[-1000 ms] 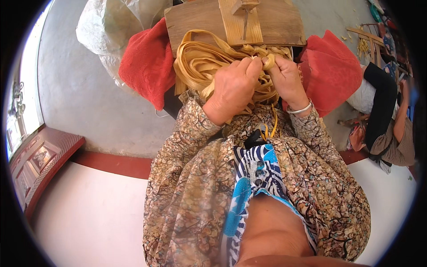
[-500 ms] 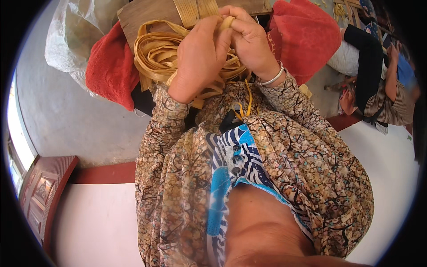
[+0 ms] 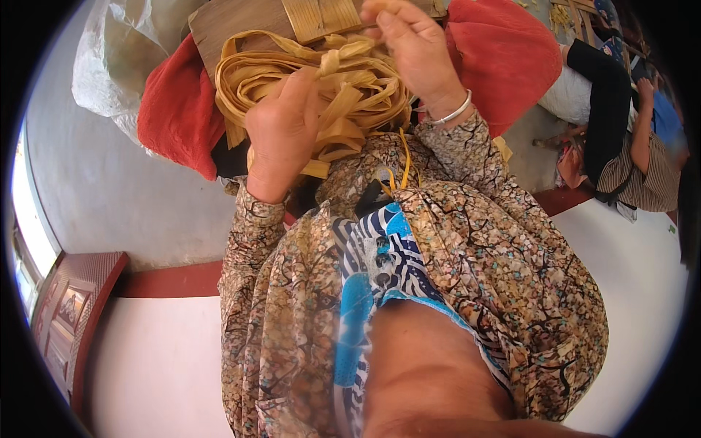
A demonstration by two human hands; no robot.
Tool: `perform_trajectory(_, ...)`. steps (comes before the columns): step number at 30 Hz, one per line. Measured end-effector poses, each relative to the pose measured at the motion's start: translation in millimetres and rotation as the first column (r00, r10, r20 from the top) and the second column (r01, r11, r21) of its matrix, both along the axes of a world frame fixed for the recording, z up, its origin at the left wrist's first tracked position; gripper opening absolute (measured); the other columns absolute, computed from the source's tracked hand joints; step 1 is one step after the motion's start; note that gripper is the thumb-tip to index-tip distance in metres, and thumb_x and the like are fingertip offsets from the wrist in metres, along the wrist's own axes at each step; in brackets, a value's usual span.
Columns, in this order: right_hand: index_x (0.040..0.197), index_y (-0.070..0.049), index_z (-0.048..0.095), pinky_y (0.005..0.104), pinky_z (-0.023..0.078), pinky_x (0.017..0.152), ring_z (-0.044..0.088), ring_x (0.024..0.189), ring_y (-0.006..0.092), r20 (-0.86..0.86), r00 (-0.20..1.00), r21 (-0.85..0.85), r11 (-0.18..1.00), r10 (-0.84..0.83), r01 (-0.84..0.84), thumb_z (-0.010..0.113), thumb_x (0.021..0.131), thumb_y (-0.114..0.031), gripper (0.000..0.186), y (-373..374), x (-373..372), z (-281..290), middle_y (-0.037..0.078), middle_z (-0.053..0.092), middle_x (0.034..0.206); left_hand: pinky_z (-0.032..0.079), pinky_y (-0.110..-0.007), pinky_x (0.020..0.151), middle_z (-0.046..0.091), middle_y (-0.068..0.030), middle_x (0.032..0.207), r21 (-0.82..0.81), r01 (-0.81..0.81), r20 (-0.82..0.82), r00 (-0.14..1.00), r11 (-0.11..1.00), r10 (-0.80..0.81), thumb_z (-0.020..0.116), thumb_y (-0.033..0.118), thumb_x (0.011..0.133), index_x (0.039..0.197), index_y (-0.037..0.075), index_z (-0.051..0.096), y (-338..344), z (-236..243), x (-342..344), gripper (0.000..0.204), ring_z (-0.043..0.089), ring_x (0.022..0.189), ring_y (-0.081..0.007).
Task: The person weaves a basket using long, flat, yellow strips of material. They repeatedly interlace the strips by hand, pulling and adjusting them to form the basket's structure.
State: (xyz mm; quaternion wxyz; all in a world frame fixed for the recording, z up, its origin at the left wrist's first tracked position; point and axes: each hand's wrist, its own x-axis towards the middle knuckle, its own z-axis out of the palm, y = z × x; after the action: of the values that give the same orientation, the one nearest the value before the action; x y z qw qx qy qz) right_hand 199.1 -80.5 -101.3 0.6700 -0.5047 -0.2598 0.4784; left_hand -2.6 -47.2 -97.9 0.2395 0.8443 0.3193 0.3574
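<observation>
A loose coil of flat tan strip [image 3: 248, 69], like dried plant fibre, lies on a wooden board [image 3: 237, 22] at my lap. Over the coil, a twisted knot [image 3: 334, 61] shows in the strip between my hands. My left hand [image 3: 281, 131] is closed on the strip just below and left of that knot. Up and to the right, my right hand [image 3: 418, 55] pinches the strip's other stretch between thumb and fingers, its tip close to the picture's upper rim. A wider tan band [image 3: 320, 16] crosses the board's far part.
Red cloths cover what flanks the board, one on the left [image 3: 171, 109] and one on the right [image 3: 504, 66]. A translucent plastic bag [image 3: 109, 66] stands at the far left. Another person [image 3: 642, 157] sits at the right. A carved wooden door panel [image 3: 73, 314] is at lower left.
My hands were together at the strip; now they have parted. The left came down and left, the right went up and right, and the knot shows between them.
</observation>
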Motion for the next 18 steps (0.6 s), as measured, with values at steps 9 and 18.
perform_trajectory(9, 0.073, -0.003, 0.053, 0.0380, 0.043, 0.055, 0.052, 0.058, 0.0295, 0.870, 0.248, -0.248, 0.813, 0.426, -0.526, 0.060, 0.092, -0.031, 0.035, -6, 22, 29, 0.011, 0.051, 0.065, 0.047, -0.038, 0.053, 0.060, -0.0100, 0.072, 0.022, 0.156, -0.168, 0.974, 0.988, -0.150, 0.062, 0.009, 0.080, 0.094, 0.007, 0.063, 23, 11, 5, 0.014, 0.061, 0.062, -0.0298)
perform_trajectory(18, 0.096, -0.011, 0.062, 0.0379, 0.046, 0.068, 0.064, 0.072, 0.0257, 0.984, -0.119, -0.174, 0.817, 0.129, -0.551, 0.065, 0.084, -0.037, 0.029, 6, 19, 45, 0.005, 0.062, 0.073, 0.047, -0.042, 0.060, 0.062, -0.0187, 0.077, -0.422, 0.282, -0.060, 0.940, 0.862, -0.337, 0.057, 0.014, 0.089, 0.095, 0.004, 0.065, 32, 19, 14, 0.014, 0.060, 0.071, -0.0383)
